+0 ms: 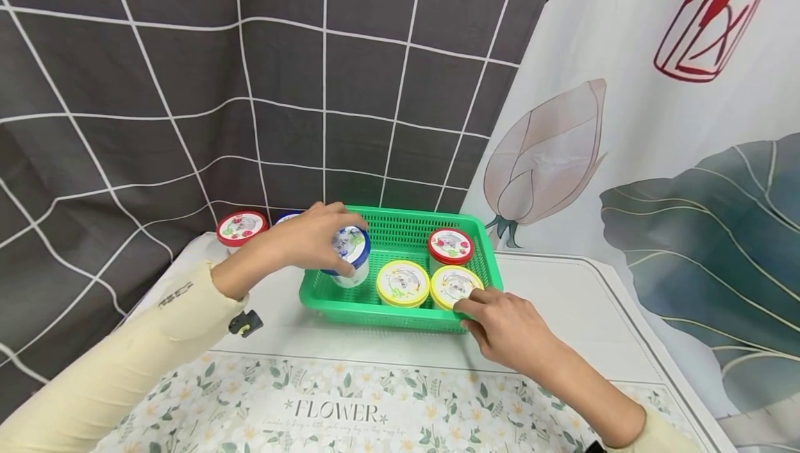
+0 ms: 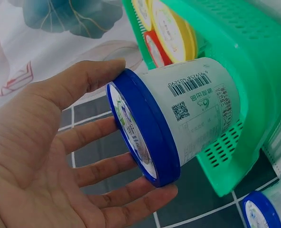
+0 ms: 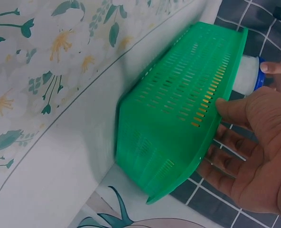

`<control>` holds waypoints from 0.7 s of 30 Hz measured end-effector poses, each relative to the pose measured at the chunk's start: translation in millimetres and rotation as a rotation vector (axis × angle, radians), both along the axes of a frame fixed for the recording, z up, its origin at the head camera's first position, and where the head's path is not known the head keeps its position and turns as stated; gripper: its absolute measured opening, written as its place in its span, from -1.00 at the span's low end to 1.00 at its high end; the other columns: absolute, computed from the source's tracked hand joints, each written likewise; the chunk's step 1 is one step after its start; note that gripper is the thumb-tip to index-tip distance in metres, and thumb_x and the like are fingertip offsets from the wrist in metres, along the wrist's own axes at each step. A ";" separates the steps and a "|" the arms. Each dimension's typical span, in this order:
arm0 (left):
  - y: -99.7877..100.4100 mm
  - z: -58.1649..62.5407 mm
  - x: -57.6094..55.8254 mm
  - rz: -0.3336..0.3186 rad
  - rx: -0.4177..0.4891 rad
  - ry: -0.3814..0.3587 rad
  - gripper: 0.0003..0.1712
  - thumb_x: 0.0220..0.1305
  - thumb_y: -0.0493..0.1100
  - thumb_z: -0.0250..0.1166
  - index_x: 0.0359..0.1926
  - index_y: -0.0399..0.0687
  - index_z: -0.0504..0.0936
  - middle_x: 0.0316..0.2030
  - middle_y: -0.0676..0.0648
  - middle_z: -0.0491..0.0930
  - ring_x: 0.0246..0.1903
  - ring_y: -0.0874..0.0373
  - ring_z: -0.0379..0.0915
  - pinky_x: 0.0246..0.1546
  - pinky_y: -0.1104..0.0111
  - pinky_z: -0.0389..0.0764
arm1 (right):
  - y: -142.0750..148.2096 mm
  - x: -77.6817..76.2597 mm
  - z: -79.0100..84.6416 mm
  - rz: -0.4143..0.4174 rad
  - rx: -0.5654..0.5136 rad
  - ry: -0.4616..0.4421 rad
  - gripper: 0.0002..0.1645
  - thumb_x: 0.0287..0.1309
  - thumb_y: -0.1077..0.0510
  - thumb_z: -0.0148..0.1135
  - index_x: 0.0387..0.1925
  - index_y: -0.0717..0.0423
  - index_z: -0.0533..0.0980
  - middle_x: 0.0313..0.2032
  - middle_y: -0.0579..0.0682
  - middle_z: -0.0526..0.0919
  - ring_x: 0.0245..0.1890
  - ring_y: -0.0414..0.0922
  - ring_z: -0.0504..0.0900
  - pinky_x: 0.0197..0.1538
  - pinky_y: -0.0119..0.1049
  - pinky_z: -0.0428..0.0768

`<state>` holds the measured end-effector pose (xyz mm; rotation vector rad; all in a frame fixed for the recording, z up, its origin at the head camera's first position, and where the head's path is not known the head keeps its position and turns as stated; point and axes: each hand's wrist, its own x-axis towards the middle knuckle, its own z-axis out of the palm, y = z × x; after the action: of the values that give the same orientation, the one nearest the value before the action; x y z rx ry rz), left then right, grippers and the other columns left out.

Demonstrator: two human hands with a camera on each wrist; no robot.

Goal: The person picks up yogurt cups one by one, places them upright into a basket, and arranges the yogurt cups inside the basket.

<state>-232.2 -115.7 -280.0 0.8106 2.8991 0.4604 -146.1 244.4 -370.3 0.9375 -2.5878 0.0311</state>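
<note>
Where left fingers (image 2: 107, 167) grip, a tub (image 2: 178, 118) lies between.

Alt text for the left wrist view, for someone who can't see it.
The left hand holds a blue-lidded tub by its lid, base toward a green basket. Yellow-lidded tubs and a red-lidded tub sit in the basket; another blue-lidded tub is outside it, lower right.
</note>
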 end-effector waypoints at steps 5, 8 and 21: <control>7.6 -8.7 -0.6 -0.014 -0.002 -0.024 -0.17 0.23 0.00 0.70 0.50 0.13 0.65 0.48 -0.28 0.54 0.41 -0.30 0.43 0.23 -0.24 0.78 | 0.6 0.3 0.3 0.000 -0.003 0.001 -0.69 0.22 0.20 0.68 -0.05 -0.13 0.78 -0.28 -0.21 0.69 -0.33 -0.19 0.61 -0.40 -0.27 0.64; 11.1 -13.9 -1.4 -0.027 -0.012 -0.041 -0.18 0.24 -0.02 0.70 0.51 0.14 0.64 0.50 -0.28 0.52 0.44 -0.32 0.43 0.29 -0.28 0.75 | 0.8 0.0 -0.1 -0.001 -0.004 0.003 -0.69 0.22 0.20 0.68 -0.04 -0.13 0.78 -0.28 -0.21 0.69 -0.33 -0.18 0.62 -0.41 -0.26 0.64; 15.8 -29.5 -3.8 -0.056 -0.052 -0.087 -0.16 0.23 -0.03 0.71 0.51 0.17 0.63 0.54 -0.27 0.50 0.49 -0.30 0.38 0.35 -0.33 0.68 | 1.2 0.6 0.0 0.001 -0.006 0.003 -0.69 0.22 0.20 0.68 -0.05 -0.12 0.78 -0.28 -0.20 0.69 -0.33 -0.18 0.62 -0.40 -0.27 0.64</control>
<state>-236.0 -99.9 -309.5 0.8398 2.7882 0.4028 -145.5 245.6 -370.3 0.9356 -2.5828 0.0374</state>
